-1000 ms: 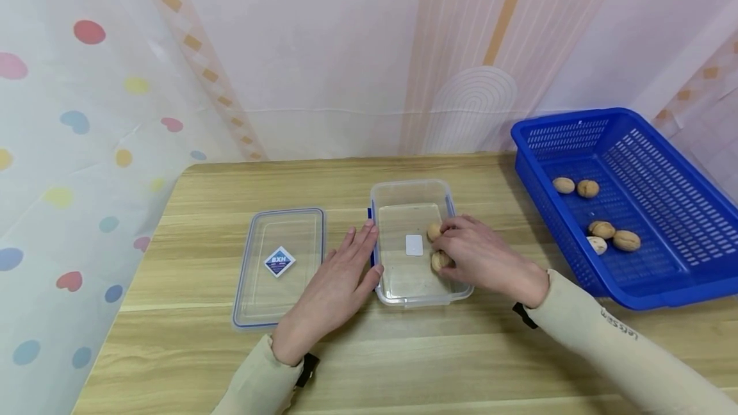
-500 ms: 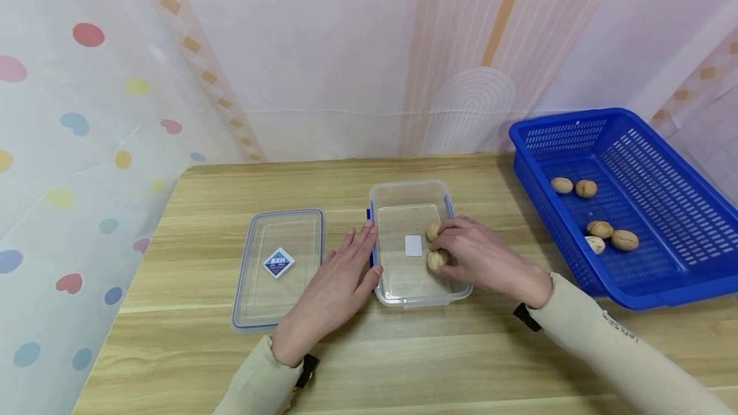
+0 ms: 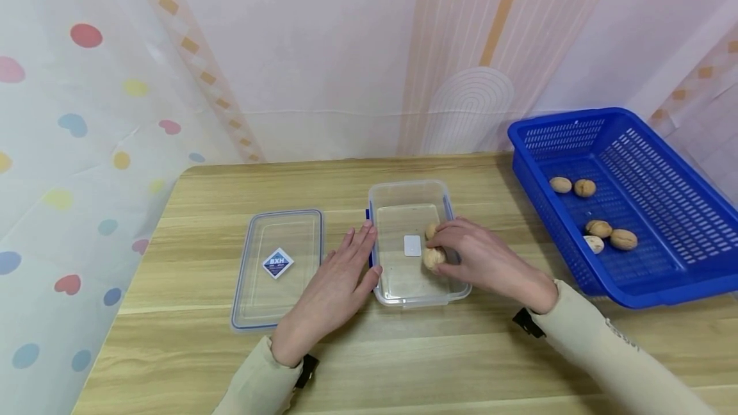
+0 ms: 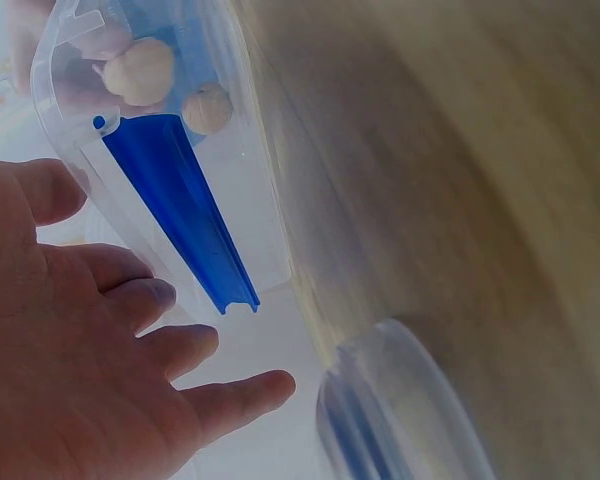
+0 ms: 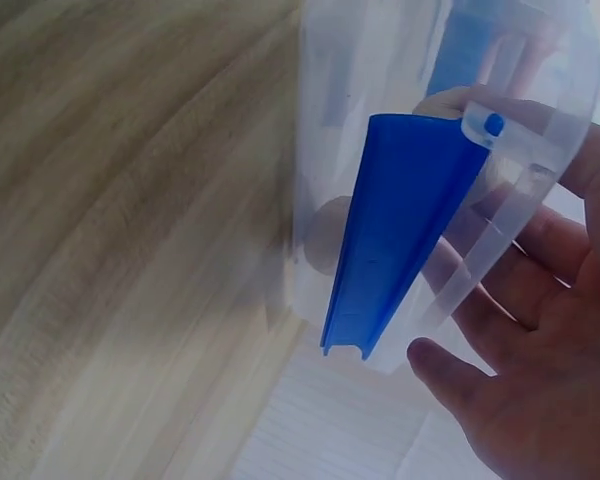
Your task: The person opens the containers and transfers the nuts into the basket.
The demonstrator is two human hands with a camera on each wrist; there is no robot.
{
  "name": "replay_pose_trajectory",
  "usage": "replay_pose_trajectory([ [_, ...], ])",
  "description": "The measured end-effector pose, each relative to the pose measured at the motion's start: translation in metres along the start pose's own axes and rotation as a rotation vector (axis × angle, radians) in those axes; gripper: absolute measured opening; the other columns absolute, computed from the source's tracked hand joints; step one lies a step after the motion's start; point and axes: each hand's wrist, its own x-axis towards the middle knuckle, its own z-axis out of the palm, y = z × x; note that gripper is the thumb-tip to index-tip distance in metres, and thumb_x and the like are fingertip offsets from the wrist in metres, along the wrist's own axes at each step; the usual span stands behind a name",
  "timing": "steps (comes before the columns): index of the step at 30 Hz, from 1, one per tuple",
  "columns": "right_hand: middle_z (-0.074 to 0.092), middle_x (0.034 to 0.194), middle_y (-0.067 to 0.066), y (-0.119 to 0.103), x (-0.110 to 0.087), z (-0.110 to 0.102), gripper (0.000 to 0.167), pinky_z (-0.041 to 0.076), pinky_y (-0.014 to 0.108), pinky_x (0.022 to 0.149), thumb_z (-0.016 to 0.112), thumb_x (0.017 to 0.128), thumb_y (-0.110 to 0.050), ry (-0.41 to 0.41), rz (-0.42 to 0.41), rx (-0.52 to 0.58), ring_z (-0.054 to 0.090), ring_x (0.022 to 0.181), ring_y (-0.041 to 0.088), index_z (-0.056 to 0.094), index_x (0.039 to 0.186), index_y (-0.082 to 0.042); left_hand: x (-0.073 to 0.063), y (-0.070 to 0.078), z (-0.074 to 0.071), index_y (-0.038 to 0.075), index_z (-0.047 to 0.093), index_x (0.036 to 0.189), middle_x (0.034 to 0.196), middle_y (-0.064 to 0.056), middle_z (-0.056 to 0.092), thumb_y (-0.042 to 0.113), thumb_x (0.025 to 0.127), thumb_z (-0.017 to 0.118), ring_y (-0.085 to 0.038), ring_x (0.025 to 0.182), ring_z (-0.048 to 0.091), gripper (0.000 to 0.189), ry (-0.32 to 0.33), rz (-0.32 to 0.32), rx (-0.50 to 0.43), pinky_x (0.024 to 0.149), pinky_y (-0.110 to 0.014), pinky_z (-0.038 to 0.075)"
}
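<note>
My right hand (image 3: 484, 258) reaches over the right rim of a clear plastic food box (image 3: 406, 193) and pinches a walnut (image 3: 434, 259) inside it. A second walnut (image 3: 431, 230) lies just behind, partly covered by the fingers. In the left wrist view, the held walnut (image 4: 140, 72) shows through the box wall, above the other walnut (image 4: 208, 108). My left hand (image 3: 334, 290) rests its straight fingers against the box's left side, near the hanging blue clip (image 4: 180, 205). On the right side, another blue clip (image 5: 400, 220) hangs down.
A clear lid (image 3: 288, 300) with a blue seal and a diamond sticker lies left of the box, beside my left hand. At the right stands a blue slotted basket (image 3: 550, 232) holding several walnuts, including a walnut (image 3: 624, 239) near its left front. A patterned cloth hangs behind the table.
My right hand has shifted slightly left with the walnut, bringing it nearer the white label on the box floor. The left hand stays against the box.
</note>
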Motion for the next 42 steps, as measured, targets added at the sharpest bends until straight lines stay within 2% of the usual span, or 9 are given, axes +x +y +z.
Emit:
replay_pose_trajectory([
  [11, 0.072, 0.126, 0.013, -0.005, -0.011, -0.008, 0.042, 0.046, 0.054, 0.109, 0.087, 0.085, -0.018, 0.093, 0.022, 0.098, 0.061, 0.126, 0.036, 0.074, 0.124, -0.004, 0.0, 0.0, 0.001, 0.008, 0.025, 0.164, 0.171, -0.002, 0.014, 0.036, 0.11, 0.046, -0.034, 0.157, 0.019, 0.064, 0.008, 0.0, -0.003, 0.116, -0.068, 0.028],
  [20, 0.075, 0.121, 0.008, -0.009, -0.026, -0.019, 0.04, 0.056, 0.05, 0.096, 0.088, 0.083, -0.013, 0.224, -0.016, 0.119, 0.07, 0.113, 0.03, 0.076, 0.121, -0.007, 0.0, 0.0, 0.001, 0.008, 0.025, 0.164, 0.171, -0.002, 0.014, 0.036, 0.11, 0.046, -0.035, 0.156, 0.019, 0.064, 0.008, 0.002, -0.002, 0.116, -0.068, 0.028],
  [27, 0.076, 0.119, 0.008, -0.01, -0.037, -0.026, 0.044, 0.057, 0.051, 0.092, 0.09, 0.078, -0.013, 0.302, -0.056, 0.087, 0.071, 0.111, 0.031, 0.076, 0.12, -0.007, 0.0, 0.0, 0.0, 0.008, 0.024, 0.165, 0.171, -0.002, 0.014, 0.038, 0.111, 0.044, -0.035, 0.156, 0.018, 0.065, 0.002, 0.006, 0.001, 0.116, -0.068, 0.029],
  [33, 0.076, 0.118, 0.006, -0.012, -0.048, -0.035, 0.046, 0.059, 0.05, 0.088, 0.091, 0.076, -0.011, 0.35, -0.054, 0.077, 0.071, 0.11, 0.03, 0.077, 0.12, -0.009, 0.0, 0.0, 0.0, 0.008, 0.024, 0.165, 0.171, -0.002, 0.014, 0.038, 0.111, 0.044, -0.035, 0.156, 0.019, 0.065, 0.002, 0.009, 0.001, 0.116, -0.068, 0.029],
  [36, 0.076, 0.119, 0.003, -0.014, -0.054, -0.041, 0.048, 0.058, 0.043, 0.089, 0.091, 0.075, -0.009, 0.371, -0.043, 0.073, 0.071, 0.11, 0.027, 0.077, 0.12, -0.011, 0.0, 0.0, 0.001, 0.007, 0.025, 0.164, 0.171, -0.003, 0.015, 0.037, 0.11, 0.045, -0.036, 0.156, 0.02, 0.065, 0.007, 0.013, -0.001, 0.115, -0.069, 0.029],
  [42, 0.074, 0.12, -0.002, -0.016, -0.066, -0.053, 0.052, 0.044, 0.011, 0.096, 0.091, 0.073, -0.006, 0.409, -0.006, 0.088, 0.07, 0.109, 0.02, 0.076, 0.122, -0.015, 0.0, -0.001, 0.001, 0.007, 0.024, 0.164, 0.171, -0.003, 0.014, 0.037, 0.111, 0.044, -0.035, 0.156, 0.019, 0.065, 0.003, 0.013, -0.002, 0.116, -0.069, 0.029],
])
